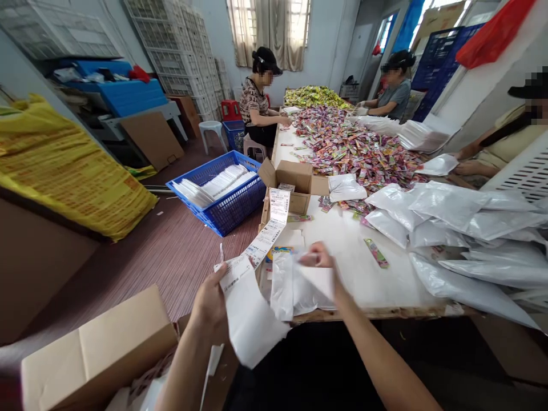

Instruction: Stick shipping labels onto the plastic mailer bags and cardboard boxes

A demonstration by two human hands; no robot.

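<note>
My left hand (213,294) is closed on a long strip of printed labels (250,314). The strip runs up from the hand over the table edge to an open cardboard box (293,180), and its loose end hangs down blank side out. Over a white plastic mailing bag (282,288) at the table's near edge, my right hand (322,260) pinches a white label (317,279), slightly blurred by motion. Behind the bag lies a small blue and yellow packet (276,253), partly covered.
White filled mailing bags (454,222) are piled at the right. A heap of small colourful packets (355,142) covers the table's middle. Left of the table stands a blue basket (231,202) of white bags, with a cardboard box (98,348) nearer me. Several people sit around the table.
</note>
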